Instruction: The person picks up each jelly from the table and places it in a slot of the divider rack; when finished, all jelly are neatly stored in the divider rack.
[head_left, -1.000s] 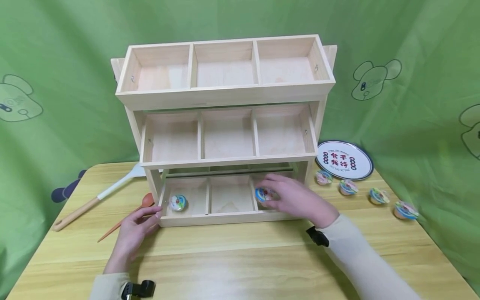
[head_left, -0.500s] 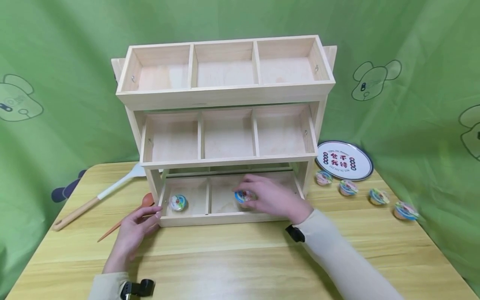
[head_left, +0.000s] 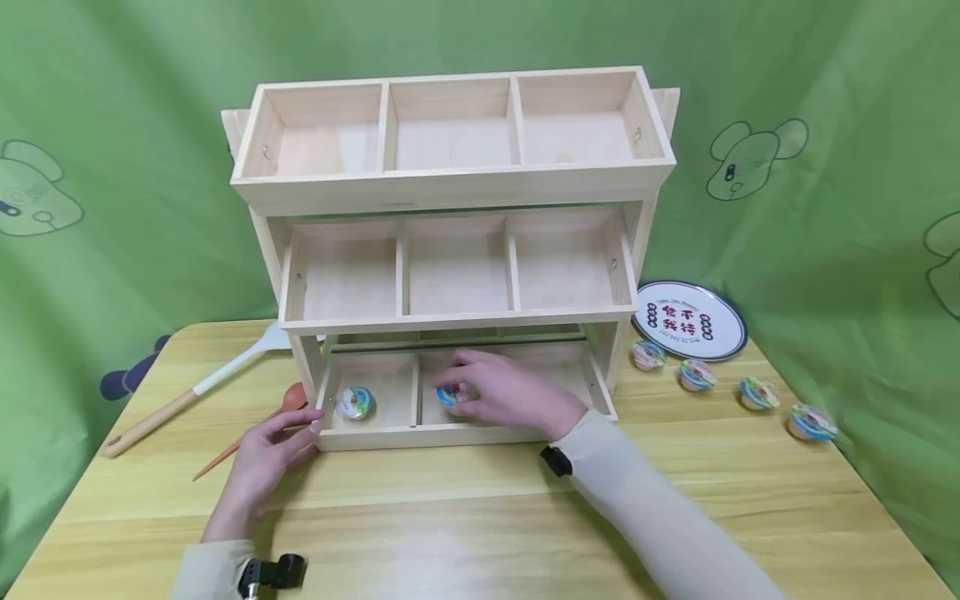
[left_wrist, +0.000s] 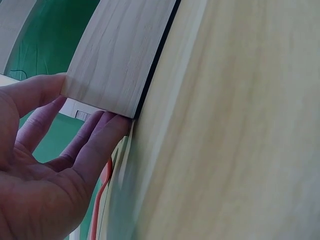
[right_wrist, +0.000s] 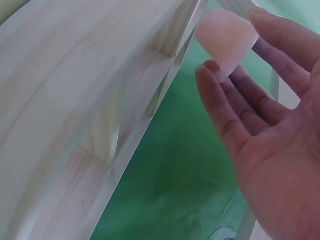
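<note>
From my head view, with the wooden three-tier rack ahead: toward five o'clock, my right hand pinches a blue-lidded jelly cup between thumb and fingers, toward seven o'clock, at the bottom tray's middle compartment. At eight o'clock, my left hand, fingers apart, touches the tray's left end; its left compartment holds a second jelly cup.
</note>
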